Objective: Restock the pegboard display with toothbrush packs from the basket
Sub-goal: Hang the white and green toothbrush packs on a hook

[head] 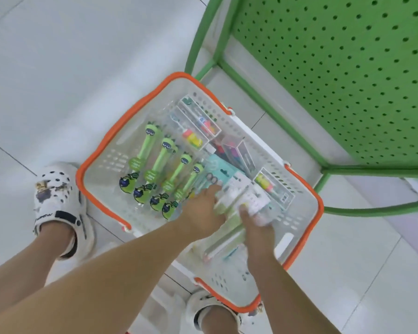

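Bare arms and legs; white perforated clogs (58, 203) with black-marked straps and charms.

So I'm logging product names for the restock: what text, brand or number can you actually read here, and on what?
No text here is legible.
Green toothbrush packs: round labels, blurred.
Clear pack: barcode sticker, too small.
Left shoe: strap lettering, unreadable.
Teal pack: print blurred.

We see white clogs (58, 203) (dark charms dot the left one) on the pale tiled floor (70, 68).
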